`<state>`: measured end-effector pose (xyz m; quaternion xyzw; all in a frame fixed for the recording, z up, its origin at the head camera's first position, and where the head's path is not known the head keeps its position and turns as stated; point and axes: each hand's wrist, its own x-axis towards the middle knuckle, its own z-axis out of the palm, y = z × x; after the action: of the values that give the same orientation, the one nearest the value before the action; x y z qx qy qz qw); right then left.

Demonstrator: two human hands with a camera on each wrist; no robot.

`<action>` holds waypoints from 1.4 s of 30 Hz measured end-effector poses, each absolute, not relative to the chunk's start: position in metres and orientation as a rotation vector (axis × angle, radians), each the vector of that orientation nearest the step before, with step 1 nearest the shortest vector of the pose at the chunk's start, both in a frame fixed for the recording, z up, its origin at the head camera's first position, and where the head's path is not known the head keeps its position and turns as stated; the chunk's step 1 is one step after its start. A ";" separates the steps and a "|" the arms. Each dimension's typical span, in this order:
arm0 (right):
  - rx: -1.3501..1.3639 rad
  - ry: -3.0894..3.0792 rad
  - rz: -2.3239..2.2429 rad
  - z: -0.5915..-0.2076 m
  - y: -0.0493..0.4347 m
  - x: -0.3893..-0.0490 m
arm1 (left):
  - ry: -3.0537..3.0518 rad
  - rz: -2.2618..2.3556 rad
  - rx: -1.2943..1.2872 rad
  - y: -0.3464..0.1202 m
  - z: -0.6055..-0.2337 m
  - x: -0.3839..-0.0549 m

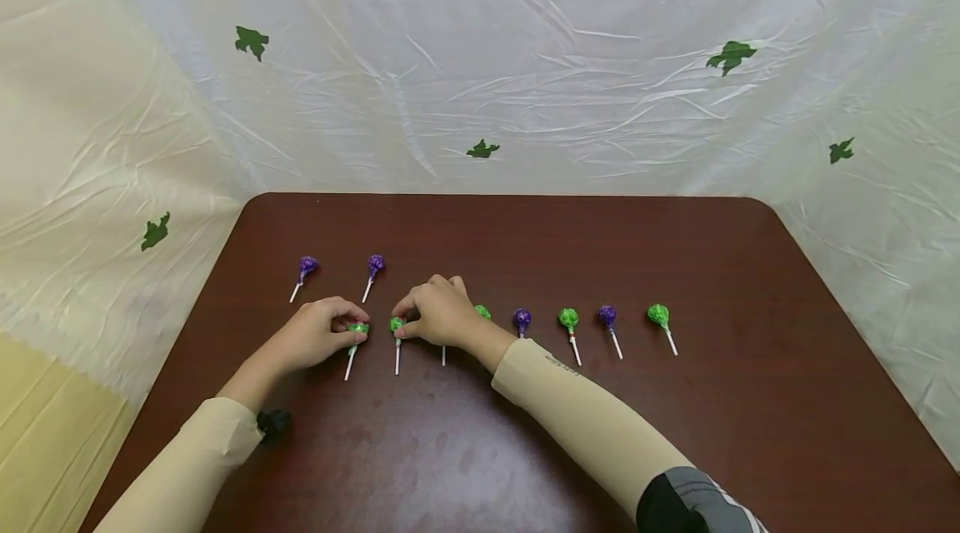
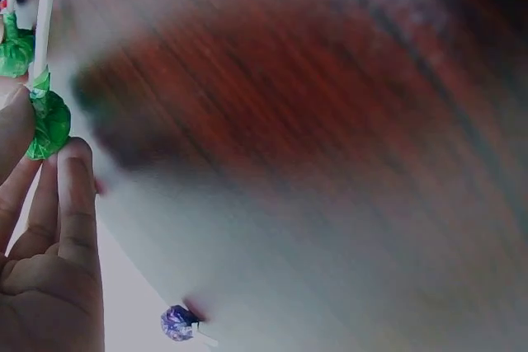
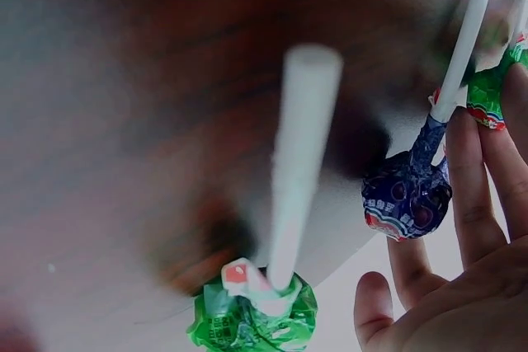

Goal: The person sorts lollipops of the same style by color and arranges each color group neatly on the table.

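My left hand (image 1: 324,335) pinches the wrapped head of a green lollipop (image 2: 51,125) between thumb and fingertips, its white stick pointing toward me. Just right of it, my right hand (image 1: 444,312) holds a second green lollipop (image 1: 397,325) by its head, with thumb and finger. Under the right palm is a purple lollipop (image 3: 408,195); the head view shows only its stick. Another green lollipop (image 1: 483,312) is partly covered by the right wrist. Behind the left hand lie two purple lollipops, one farther left (image 1: 307,265) and one nearer the middle (image 1: 376,265).
Rightward the row continues with a purple lollipop (image 1: 522,318), a green one (image 1: 568,318), another purple one (image 1: 607,316) and a green one (image 1: 658,316) at the end. They lie on a dark brown table (image 1: 750,433). Pale sheeting (image 1: 600,58) with green patches surrounds its far side.
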<state>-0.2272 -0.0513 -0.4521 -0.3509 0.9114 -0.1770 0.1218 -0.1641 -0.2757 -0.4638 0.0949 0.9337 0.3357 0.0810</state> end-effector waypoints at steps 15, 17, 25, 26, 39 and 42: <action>-1.014 2.666 -0.532 -0.452 -0.051 -0.225 | 2.838 0.987 0.271 -0.302 -0.441 -0.125; -1.014 2.664 -0.535 -0.452 -0.050 -0.225 | 2.835 0.973 0.247 -0.308 -0.440 -0.117; -0.997 2.654 -0.541 -0.452 -0.050 -0.224 | 2.763 1.018 0.124 -0.337 -0.444 -0.092; -0.996 2.653 -0.544 -0.452 -0.050 -0.224 | 2.751 1.024 0.111 -0.340 -0.444 -0.090; -0.984 2.649 -0.544 -0.454 -0.049 -0.224 | 2.714 1.030 0.110 -0.347 -0.454 -0.086; -0.982 2.648 -0.548 -0.454 -0.049 -0.224 | 2.715 1.029 0.108 -0.346 -0.455 -0.086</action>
<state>-0.2242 -0.0495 -0.4539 -0.3383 0.9124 -0.1889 0.1322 -0.0865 -0.3465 -0.4546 0.0370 0.9279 0.3517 0.1179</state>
